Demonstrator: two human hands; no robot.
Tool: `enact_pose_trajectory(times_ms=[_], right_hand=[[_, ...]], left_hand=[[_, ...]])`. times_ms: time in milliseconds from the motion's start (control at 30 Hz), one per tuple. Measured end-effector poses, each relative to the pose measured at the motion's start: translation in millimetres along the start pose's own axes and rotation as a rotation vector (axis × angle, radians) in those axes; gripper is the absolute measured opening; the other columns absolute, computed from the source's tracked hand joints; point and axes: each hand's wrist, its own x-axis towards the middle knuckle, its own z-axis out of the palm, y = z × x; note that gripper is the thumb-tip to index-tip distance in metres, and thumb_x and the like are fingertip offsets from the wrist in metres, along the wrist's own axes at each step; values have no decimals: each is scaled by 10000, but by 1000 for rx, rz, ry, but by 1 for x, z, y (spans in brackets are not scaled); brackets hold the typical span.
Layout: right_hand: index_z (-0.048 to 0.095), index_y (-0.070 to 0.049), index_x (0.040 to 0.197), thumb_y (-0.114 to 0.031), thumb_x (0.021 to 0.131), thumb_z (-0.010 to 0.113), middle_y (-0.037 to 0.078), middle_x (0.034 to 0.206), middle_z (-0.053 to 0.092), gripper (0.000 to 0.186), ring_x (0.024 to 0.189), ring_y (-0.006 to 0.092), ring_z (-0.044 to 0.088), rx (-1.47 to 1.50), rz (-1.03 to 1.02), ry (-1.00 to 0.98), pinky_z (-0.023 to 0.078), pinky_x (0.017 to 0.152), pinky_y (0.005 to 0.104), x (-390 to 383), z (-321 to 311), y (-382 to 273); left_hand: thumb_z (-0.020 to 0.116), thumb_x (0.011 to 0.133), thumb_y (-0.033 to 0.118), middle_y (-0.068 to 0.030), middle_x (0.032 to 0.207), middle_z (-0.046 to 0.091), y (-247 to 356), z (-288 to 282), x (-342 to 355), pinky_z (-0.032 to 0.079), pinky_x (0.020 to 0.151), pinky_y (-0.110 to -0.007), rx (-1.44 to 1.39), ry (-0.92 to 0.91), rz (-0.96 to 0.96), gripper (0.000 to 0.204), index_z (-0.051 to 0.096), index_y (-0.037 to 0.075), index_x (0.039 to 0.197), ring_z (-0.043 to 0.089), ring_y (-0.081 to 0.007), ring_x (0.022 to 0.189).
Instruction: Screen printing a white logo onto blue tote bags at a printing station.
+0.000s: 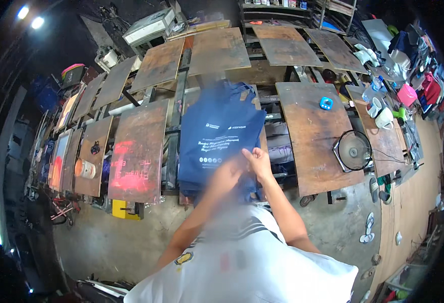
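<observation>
A stack of navy tote bags (219,134) with white print and loop handles lies on a board at the centre, directly in front of me. My right hand (257,162) is at the lower right edge of the top bag, fingers bent and drawn together; whether fabric is between them is unclear. My left hand (229,171) rests over the bags' lower part, just left of my right hand, its fingers blurred. A hazy vertical smear runs down the middle of the view, softening part of the bags and my left forearm.
Rusty boards (306,111) on metal frames form two rows. To the right are a fan (352,150), a small cyan device (326,103), white mugs (383,117) and a water bottle (371,92). A tub (84,169) sits left. Several sandals (368,227) lie on the floor at right.
</observation>
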Motion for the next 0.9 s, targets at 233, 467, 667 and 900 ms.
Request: enact_pose_trajectory(times_ms=[233, 467, 667, 900], right_hand=[[645, -43, 798, -300, 901, 745, -17, 655, 602, 294, 537, 55, 542, -56, -47, -228, 421, 485, 211, -12, 14, 3], [654, -2, 787, -223, 869, 745, 52, 619, 622, 253, 567, 100, 566, -386, -265, -187, 441, 530, 290, -19, 18, -1], [642, 5, 764, -178, 816, 745, 137, 589, 578, 216, 537, 232, 578, -644, -394, -132, 467, 558, 367, -15, 10, -4], [658, -7, 875, -13, 811, 693, 132, 996, 666, 73, 776, 217, 656, -591, -687, -46, 515, 640, 331, -39, 22, -42]], left_hand=[[647, 926, 62, -74, 740, 648, 9, -21, 15, 495, 525, -266, -156, 157, -10, 101, 589, -17, 953, 621, -104, 580], [668, 927, 76, -80, 747, 658, -13, -28, 30, 496, 524, -255, -135, 262, 69, 142, 585, -35, 960, 642, -108, 581], [659, 930, 65, -97, 742, 658, -12, -27, 28, 498, 520, -261, -65, 358, 104, 132, 579, -38, 952, 681, -146, 584], [666, 933, 74, -88, 762, 658, -4, -32, 25, 500, 517, -243, -104, 293, 42, 137, 580, -30, 958, 674, -139, 589]])
